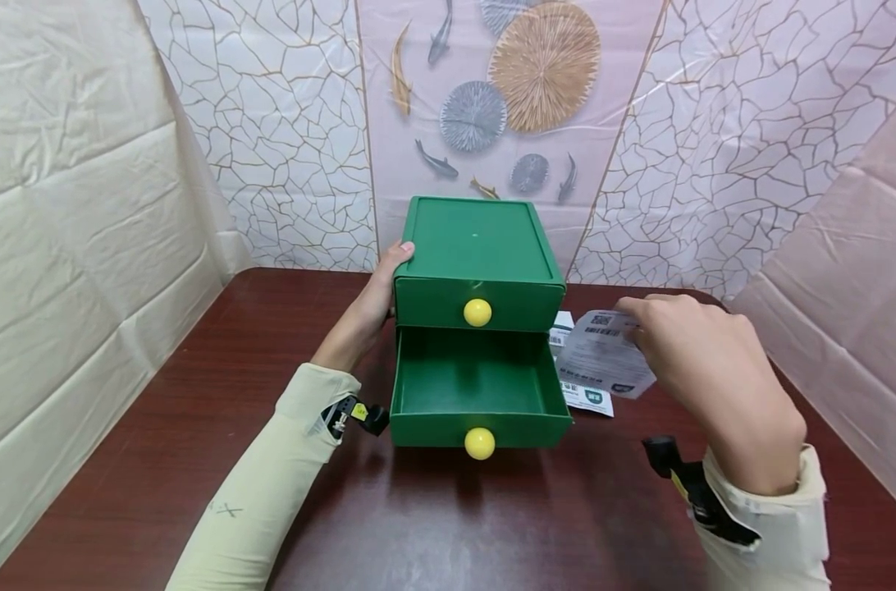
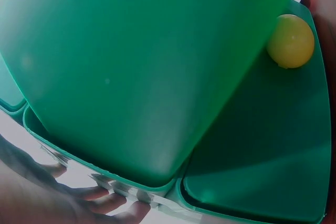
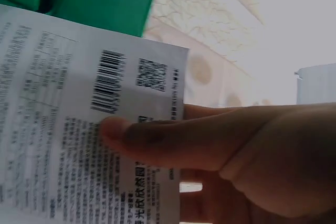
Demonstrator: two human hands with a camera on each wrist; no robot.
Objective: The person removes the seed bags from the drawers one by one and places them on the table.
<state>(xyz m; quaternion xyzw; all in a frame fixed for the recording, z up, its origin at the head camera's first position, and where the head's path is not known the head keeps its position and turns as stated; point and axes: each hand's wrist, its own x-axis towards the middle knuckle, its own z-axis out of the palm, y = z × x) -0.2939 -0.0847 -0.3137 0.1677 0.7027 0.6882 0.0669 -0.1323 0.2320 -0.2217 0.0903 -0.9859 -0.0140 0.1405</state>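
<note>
Your right hand [image 1: 702,373] pinches the light, floppy packet [image 1: 599,357] at its right edge, so support it flat; your left hand [image 1: 374,304] lies open against the green drawer box [image 1: 473,246].

Head view: bright, even light, sharp; soft glare on table [image 1: 433,525], wide-angle bending at edges. Left wrist view: box [image 2: 136,66] close, blurred, hazy highlights. Right wrist view: dim, packet [image 3: 79,129] print soft, background washed out.

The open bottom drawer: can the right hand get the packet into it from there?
Probably yes. The bottom drawer is pulled out and looks empty, and the right hand holds the packet just beside it.
</note>
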